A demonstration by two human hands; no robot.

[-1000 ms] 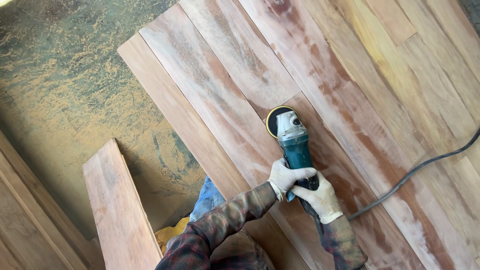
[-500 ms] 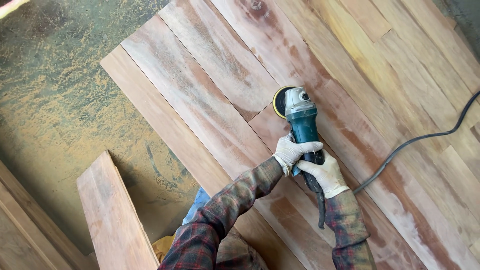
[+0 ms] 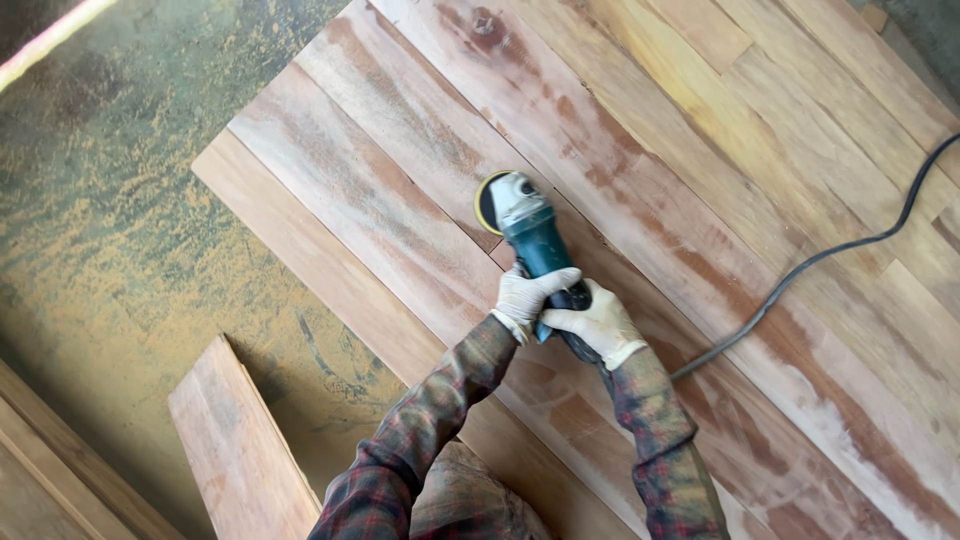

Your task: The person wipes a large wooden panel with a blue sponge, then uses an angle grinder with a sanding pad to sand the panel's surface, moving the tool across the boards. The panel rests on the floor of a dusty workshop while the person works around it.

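Note:
A teal angle grinder (image 3: 528,232) with a yellow sanding disc rests on a large panel of joined reddish wooden boards (image 3: 640,160). My left hand (image 3: 532,296), in a white glove, wraps the grinder's body from the left side. Just behind it, my right hand (image 3: 600,325), also gloved, grips the rear of the handle. Both sleeves are plaid flannel. The disc touches the board at a seam near the panel's middle. The grinder's black cord (image 3: 820,255) trails off to the right over the boards.
A loose reddish plank (image 3: 240,450) lies on the sawdust-covered floor (image 3: 110,220) at lower left. More boards (image 3: 50,470) lean at the bottom left corner. The panel's left edge runs diagonally from top centre down to the bottom.
The grinder and both hands have slid slightly along the board, and the view has shifted so the panel sits further right. Both hands keep their grip on the grinder.

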